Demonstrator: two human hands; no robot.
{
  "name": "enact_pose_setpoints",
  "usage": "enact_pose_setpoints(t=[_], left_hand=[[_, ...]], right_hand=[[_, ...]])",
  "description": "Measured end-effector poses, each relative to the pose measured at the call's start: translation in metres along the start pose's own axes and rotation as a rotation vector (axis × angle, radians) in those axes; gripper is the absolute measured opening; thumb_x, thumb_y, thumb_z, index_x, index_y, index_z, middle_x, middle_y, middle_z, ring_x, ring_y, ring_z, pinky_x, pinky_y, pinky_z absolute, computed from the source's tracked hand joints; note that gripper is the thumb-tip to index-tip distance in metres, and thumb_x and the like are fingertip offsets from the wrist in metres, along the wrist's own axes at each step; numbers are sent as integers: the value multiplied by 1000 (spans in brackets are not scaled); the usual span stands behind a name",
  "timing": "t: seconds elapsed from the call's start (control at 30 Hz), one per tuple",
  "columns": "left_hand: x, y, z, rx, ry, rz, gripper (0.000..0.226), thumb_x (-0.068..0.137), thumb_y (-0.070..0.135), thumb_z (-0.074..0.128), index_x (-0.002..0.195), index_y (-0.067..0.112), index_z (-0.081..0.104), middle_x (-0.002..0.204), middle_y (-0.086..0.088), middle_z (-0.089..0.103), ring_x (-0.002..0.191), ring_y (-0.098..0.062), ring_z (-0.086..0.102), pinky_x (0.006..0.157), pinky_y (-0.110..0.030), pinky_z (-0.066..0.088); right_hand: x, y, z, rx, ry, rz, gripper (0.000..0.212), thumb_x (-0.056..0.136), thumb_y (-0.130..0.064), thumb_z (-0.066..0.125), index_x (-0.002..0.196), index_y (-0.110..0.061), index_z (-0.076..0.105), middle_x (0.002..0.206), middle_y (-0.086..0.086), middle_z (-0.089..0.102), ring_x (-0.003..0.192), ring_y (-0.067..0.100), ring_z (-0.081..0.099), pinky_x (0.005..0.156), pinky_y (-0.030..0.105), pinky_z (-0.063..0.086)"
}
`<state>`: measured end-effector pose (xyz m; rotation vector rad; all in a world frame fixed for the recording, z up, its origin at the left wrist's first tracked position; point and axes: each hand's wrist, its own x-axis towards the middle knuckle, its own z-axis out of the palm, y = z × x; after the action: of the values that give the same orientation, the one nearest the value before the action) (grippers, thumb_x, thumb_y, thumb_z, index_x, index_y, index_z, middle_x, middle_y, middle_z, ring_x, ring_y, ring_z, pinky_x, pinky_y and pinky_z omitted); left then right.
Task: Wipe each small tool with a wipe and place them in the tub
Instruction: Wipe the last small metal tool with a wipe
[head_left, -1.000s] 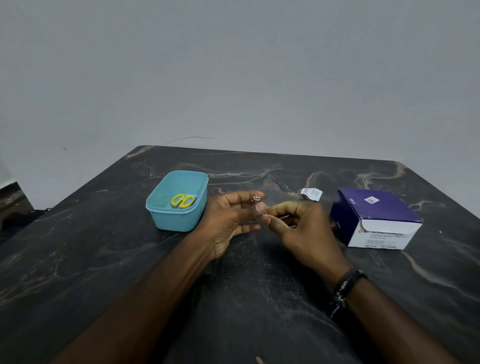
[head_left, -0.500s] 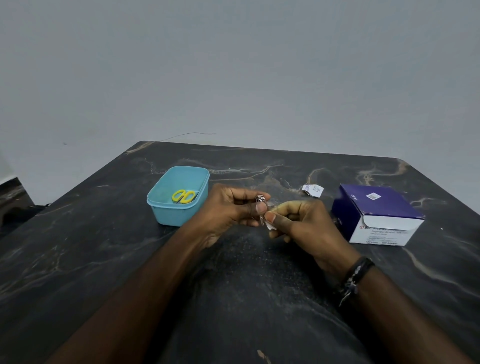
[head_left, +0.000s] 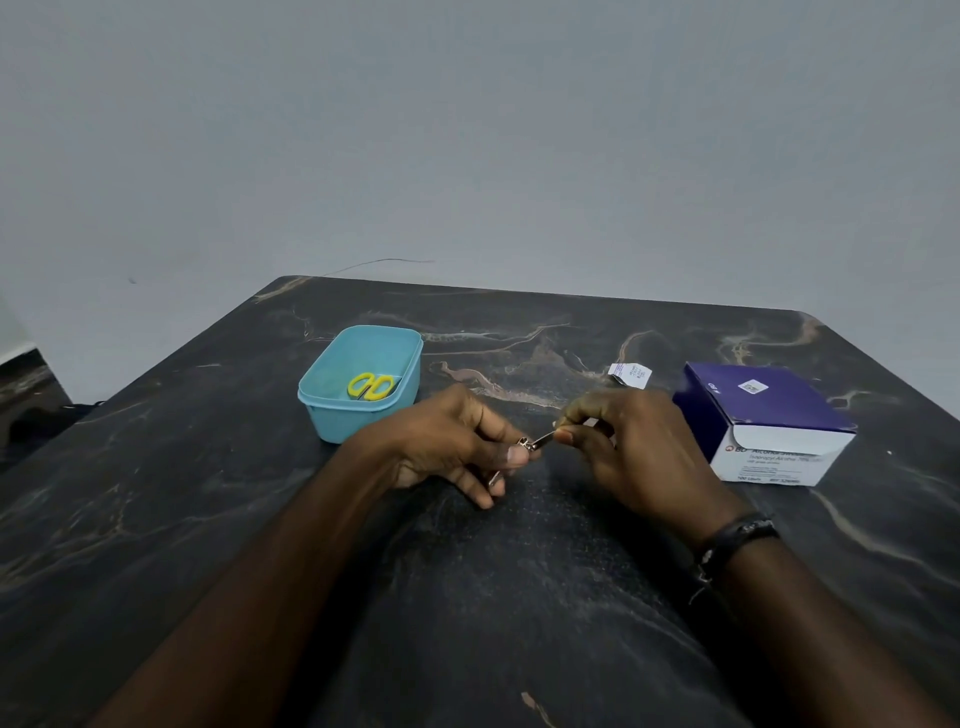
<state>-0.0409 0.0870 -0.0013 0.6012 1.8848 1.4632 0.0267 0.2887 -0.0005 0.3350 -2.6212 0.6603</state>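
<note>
A small metal nail clipper (head_left: 530, 445) is pinched in my left hand (head_left: 457, 447) above the dark marble table (head_left: 467, 597). My right hand (head_left: 628, 447) grips the clipper's thin lever end between thumb and fingers; a wipe in that hand is hidden or too small to tell. The light blue tub (head_left: 332, 410) stands to the left of my hands, with yellow-handled scissors (head_left: 371, 386) lying inside it.
A purple and white box of alcohol swabs (head_left: 763, 423) sits at the right. A torn white wipe sachet (head_left: 629, 374) lies behind my right hand. A grey wall runs behind the table's far edge.
Both hands have dropped lower and nearer to me. The clipper's lever now sticks out between the hands, with the right fingers on its end.
</note>
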Motion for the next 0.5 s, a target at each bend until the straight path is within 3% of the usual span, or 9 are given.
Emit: enact_pose_setpoints(t=[0.2,0.3,0.5], left_hand=[[0,0,1,13,-32,-13,22,89,15,63,103,0,70,74,-7,60,57,-12,58,52,-29,56],[1,0,4,-20,-27,-4,26,92,19,60,108,0,68,75,-8,63,56,-12,58,53,-30,57],[3,1,11,-118,-32,97,26,92,21,57,103,-1,66,72,-11,63,55,-16,61,56,-33,58]], right_hand=[[0,4,-1,-62,103,-181,14,88,-29,62,83,-23,73,81,-8,71,74,13,64,63,37,52],[1,5,-2,3,152,-194,8,88,-21,68,87,-19,75,83,-8,73,73,8,65,62,36,53],[3,2,4,186,286,-32,12,87,-11,70,96,-16,77,89,-10,72,73,-3,65,65,13,49]])
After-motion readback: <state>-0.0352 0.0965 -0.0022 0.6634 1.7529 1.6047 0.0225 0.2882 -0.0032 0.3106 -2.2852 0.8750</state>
